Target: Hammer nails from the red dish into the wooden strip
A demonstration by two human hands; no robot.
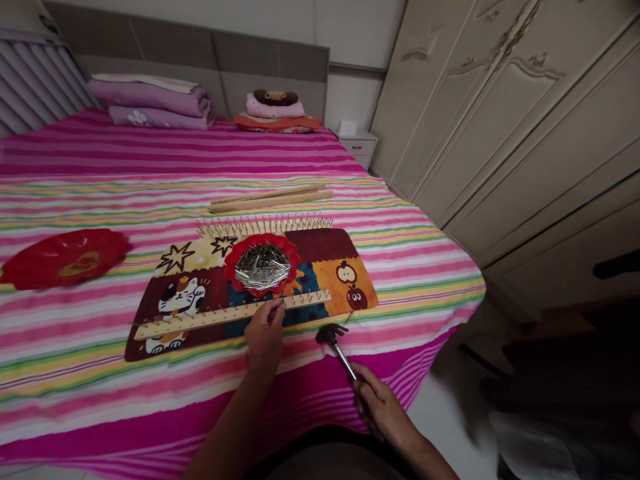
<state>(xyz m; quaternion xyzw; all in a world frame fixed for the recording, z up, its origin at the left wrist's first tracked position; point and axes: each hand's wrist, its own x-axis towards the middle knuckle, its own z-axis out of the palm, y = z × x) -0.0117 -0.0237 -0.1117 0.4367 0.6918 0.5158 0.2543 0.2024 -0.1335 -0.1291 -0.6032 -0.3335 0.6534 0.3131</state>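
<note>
My left hand [266, 333] is pinched at the near edge of a long wooden strip [200, 320]; what lies between the fingertips is too small to make out. Several nails stand up along this strip, which lies across a patterned mat [360, 267]. Lower right, my right hand [377, 400] is closed round the handle of a claw hammer [343, 353]. The hammer's head is over the bedspread, just off the mat's near edge, apart from the strip. Behind the strip, a red scalloped dish [228, 268] holds a heap of loose nails [265, 265].
Another nail-studded strip [265, 227] lies along the mat's far edge. Beyond it are bare wooden strips [275, 199]. A red plate [45, 260] rests at left on the striped bedspread [100, 393]. Folded bedding [150, 100] sits by the headboard; wardrobes [480, 133] stand at right.
</note>
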